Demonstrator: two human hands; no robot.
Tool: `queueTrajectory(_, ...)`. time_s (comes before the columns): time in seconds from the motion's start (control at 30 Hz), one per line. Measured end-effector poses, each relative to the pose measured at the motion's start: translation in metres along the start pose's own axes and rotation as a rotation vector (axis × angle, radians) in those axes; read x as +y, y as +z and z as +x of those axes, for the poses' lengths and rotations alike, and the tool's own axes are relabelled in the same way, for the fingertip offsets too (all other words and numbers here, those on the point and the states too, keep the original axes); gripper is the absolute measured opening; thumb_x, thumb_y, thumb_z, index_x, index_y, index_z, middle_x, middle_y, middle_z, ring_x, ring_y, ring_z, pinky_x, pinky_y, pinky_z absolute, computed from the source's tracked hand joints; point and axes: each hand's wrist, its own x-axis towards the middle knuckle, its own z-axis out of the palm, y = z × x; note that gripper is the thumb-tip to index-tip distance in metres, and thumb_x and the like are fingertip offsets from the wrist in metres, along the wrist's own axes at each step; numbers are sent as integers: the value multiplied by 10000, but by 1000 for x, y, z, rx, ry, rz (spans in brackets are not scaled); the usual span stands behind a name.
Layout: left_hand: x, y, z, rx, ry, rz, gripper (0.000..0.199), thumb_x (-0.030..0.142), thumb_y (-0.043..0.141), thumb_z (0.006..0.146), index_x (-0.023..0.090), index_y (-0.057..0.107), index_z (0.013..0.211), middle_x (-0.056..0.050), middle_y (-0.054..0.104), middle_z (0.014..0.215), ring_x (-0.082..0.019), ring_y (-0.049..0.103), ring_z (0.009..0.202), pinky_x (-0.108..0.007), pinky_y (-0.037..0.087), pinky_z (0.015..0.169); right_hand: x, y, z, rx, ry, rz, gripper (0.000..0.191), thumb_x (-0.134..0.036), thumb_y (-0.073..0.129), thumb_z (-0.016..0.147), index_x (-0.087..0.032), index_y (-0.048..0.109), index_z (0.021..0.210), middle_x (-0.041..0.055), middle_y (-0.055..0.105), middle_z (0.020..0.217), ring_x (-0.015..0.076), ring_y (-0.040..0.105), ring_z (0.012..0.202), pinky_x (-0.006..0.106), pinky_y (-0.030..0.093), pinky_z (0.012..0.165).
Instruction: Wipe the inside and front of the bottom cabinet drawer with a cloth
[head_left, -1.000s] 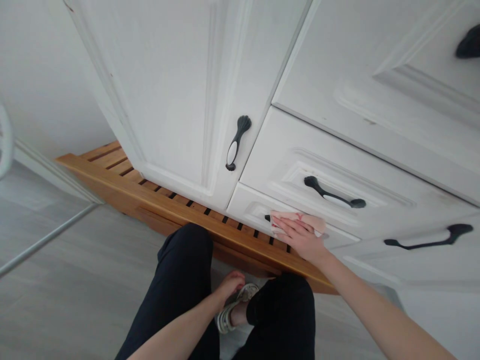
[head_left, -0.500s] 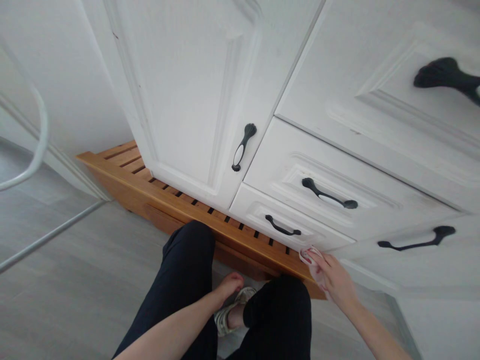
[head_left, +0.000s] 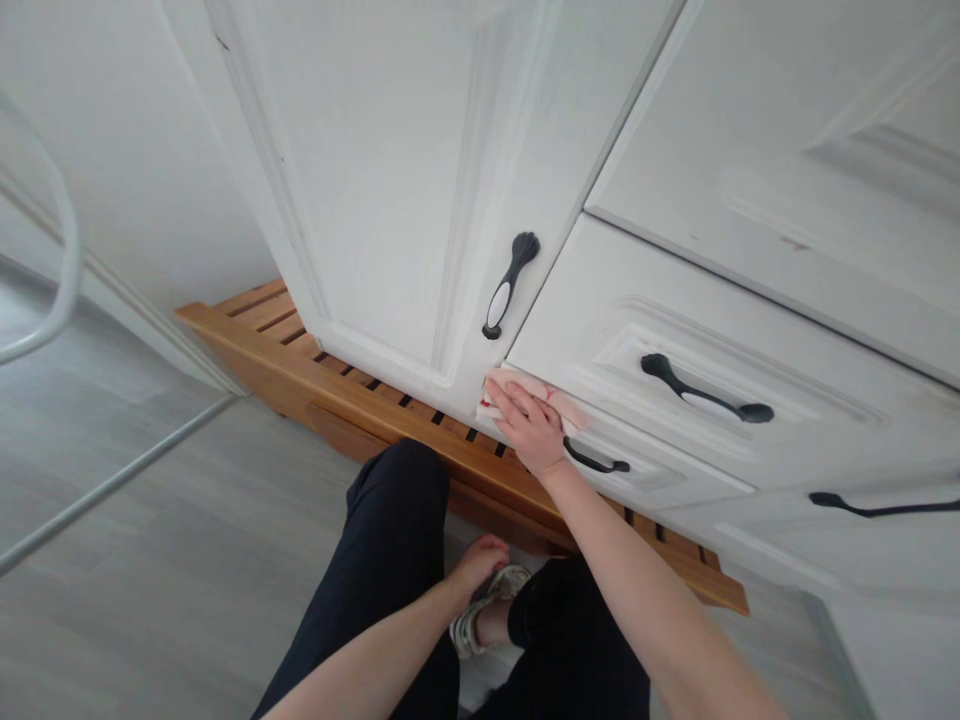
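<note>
My right hand (head_left: 531, 425) presses a pink and white cloth (head_left: 570, 410) flat against the upper left part of the bottom drawer (head_left: 667, 465). Its fingers lie spread over the cloth, just left of that drawer's black handle (head_left: 596, 460). Between my knees, my left hand (head_left: 482, 560) hangs with its fingers curled in, and nothing shows in it. Above the cloth is a white cabinet door (head_left: 390, 200) with a black and white handle (head_left: 510, 285). To the right is the middle drawer (head_left: 750, 370), shut, with a similar handle.
A slatted wooden bench (head_left: 360, 400) runs along the cabinet's foot, close to my knees. At the left are a curved white tube (head_left: 69, 250) and a metal strip (head_left: 112, 485) on the grey floor (head_left: 187, 560). A sneaker (head_left: 487, 610) shows below my left hand.
My right hand has moved left with the cloth, from the bench's right end up onto the bottom drawer. The view has shifted slightly; my left hand stays between the knees.
</note>
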Motion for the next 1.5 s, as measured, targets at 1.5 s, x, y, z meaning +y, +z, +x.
queueTrajectory(1.5,-26,-4,21,33,-68,182,52,101,565,873,136,601,858,26,620,742,-116,587,692,-256,456,655,92,-174,-310,-63,639,-307,279,-185,491,892,-222,765,929,99,643,1276,265,574,1112,459,489,921)
